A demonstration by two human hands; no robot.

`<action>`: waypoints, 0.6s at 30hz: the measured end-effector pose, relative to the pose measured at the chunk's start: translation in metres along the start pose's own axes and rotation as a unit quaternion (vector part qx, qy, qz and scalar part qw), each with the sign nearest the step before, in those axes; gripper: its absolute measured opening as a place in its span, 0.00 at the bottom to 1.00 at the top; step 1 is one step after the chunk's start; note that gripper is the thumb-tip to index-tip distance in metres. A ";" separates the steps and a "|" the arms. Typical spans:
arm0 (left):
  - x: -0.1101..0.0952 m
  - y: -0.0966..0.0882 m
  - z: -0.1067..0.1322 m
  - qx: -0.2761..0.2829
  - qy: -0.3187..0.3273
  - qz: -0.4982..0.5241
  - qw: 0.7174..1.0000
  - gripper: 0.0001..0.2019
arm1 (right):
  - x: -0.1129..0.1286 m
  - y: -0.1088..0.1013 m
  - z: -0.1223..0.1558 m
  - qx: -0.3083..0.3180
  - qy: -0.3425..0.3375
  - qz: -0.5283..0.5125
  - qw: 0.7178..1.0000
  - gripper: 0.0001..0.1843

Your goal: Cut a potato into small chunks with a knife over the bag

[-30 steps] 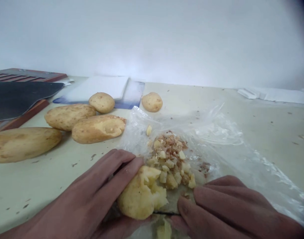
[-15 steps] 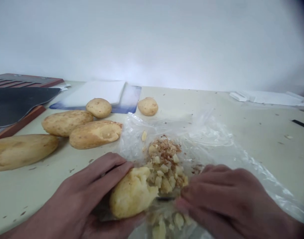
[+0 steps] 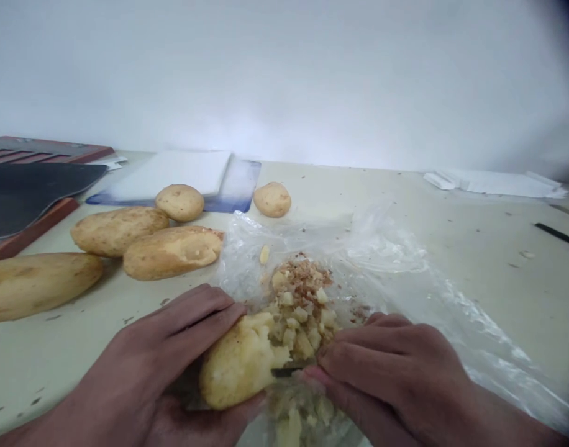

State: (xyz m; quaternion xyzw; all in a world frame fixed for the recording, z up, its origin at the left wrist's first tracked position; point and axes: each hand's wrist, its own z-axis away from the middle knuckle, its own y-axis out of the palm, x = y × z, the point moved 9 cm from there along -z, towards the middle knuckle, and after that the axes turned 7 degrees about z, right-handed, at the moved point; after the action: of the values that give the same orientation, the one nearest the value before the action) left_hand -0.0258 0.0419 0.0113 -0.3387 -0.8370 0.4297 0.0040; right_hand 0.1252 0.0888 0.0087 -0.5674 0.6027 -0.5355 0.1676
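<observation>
A peeled, partly cut potato (image 3: 235,366) is gripped in my left hand (image 3: 172,354), thumb below it and fingers along its far side. Its right end is ragged. My right hand (image 3: 382,366) is closed on a small knife, whose dark blade (image 3: 287,372) touches that ragged end; the handle is hidden in my fingers. Beyond the potato, cut potato chunks (image 3: 305,326) lie heaped with brownish scraps (image 3: 303,274) on a clear plastic bag (image 3: 377,257). More pale pieces (image 3: 296,419) lie below the blade, partly blurred.
Several whole potatoes (image 3: 119,231) lie at the left, one with a gouged patch (image 3: 172,251). A lone potato (image 3: 272,199) sits farther back. Behind are a white pad on a blue sheet (image 3: 245,186), a dark mat (image 3: 37,189) and folded white paper (image 3: 494,183).
My right hand has moved left, bringing the blade against the potato's cut end. The whole view has shifted slightly; my left hand keeps its hold.
</observation>
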 end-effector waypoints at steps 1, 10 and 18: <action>-0.001 -0.002 -0.004 -0.013 -0.002 0.002 1.000 0.15 | -0.003 -0.007 -0.001 -0.026 0.015 0.009 1.000 0.16; -0.004 -0.001 0.011 0.034 0.020 -0.048 0.998 0.21 | 0.011 0.012 -0.006 0.073 -0.018 -0.079 0.994 0.22; -0.005 -0.005 -0.004 -0.019 -0.017 -0.008 1.000 0.09 | -0.001 0.000 -0.007 -0.017 0.012 -0.029 0.999 0.19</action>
State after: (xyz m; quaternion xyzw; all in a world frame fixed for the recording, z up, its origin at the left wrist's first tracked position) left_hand -0.0236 0.0401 0.0186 -0.3245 -0.8478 0.4191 -0.0128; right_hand 0.1202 0.0928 0.0106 -0.5808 0.5971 -0.5367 0.1347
